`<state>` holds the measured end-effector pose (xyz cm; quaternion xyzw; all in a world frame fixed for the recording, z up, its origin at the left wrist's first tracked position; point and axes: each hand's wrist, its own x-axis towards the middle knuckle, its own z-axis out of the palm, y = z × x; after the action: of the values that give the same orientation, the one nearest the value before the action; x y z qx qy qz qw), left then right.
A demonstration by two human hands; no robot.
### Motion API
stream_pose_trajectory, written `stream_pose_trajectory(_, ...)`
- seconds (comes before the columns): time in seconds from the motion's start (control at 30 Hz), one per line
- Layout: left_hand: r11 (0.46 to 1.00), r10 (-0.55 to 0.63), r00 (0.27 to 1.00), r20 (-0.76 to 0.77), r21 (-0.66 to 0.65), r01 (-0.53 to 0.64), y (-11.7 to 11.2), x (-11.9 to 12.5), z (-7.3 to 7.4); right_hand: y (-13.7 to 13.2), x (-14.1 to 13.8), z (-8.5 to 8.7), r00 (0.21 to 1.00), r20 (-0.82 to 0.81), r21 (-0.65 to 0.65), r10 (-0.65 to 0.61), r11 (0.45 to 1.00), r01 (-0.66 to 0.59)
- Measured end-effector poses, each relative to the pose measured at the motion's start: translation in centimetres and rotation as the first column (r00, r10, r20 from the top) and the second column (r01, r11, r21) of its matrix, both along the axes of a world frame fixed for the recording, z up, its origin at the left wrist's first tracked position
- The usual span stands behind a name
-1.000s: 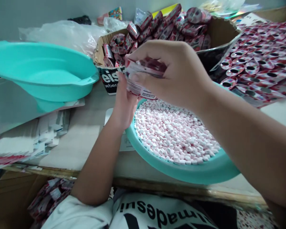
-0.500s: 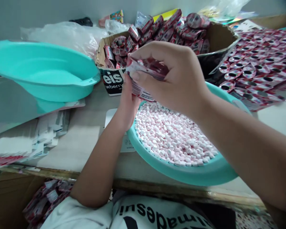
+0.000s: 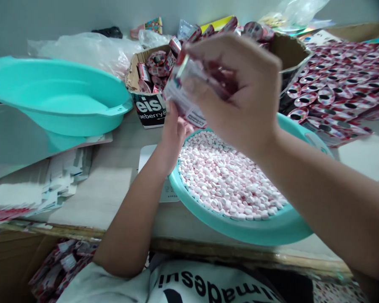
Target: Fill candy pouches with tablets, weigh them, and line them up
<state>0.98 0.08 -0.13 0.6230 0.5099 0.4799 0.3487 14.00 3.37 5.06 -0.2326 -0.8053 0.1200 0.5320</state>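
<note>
My right hand [image 3: 240,88] is closed round a small red and white printed packet [image 3: 185,99], held above the far rim of a teal basin [image 3: 265,231] heaped with small pink and white candies [image 3: 227,176]. My left hand [image 3: 173,132] is below the packet at the basin's left rim; its fingers are mostly hidden behind the packet and seem to touch its underside. Behind both hands stands a cardboard box [image 3: 150,105] piled with red filled packets.
A second teal basin [image 3: 60,101] stands tilted at the left over white paper sheets [image 3: 34,185]. Flat printed packet blanks [image 3: 341,84] lie stacked at the right. Clear plastic bags [image 3: 82,46] lie at the back. More packets sit in a box below the table edge [image 3: 63,265].
My right hand has lifted the packet and turned it, moving up and slightly right. My left hand has slipped lower beneath it.
</note>
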Motion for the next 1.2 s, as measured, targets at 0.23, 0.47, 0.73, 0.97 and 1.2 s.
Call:
stream_pose_trajectory(0.23, 0.988, -0.061, 0.893, 0.446, -0.1, 0.118, -0.3, -0.4, 0.5, 0.6, -0.3, -0.5, 0.974, 0.207, -0.106, 0.093, 0.992, -0.072)
stream_pose_trajectory(0.47, 0.985, -0.069, 0.844, 0.532, -0.1, 0.143, -0.2, 0.3, 0.4, 0.8, -0.4, -0.5, 0.998, -0.027, -0.399, 0.061, 0.915, -0.066)
stream_pose_trajectory(0.73, 0.99, 0.003, 0.836, 0.548, -0.121, 0.075, -0.5, -0.1, -0.7, 1.9, -1.4, -1.3, 0.931, -0.364, -0.779, 0.029, 0.539, -0.321)
stream_pose_trajectory(0.97, 0.976, 0.208, 0.902, 0.379, -0.019, -0.218, -0.6, -0.3, -0.7, 2.4, -1.8, -1.5, 0.928, -0.362, -0.83, -0.086, 0.483, -0.279)
stream_pose_trajectory(1.2, 0.804, 0.515, 0.856, -0.03, 0.364, -0.471, -2.5, -4.3, 2.4, 4.8, 0.1, -2.1, 0.994, 0.105, -0.644, -0.033, 0.759, 0.093)
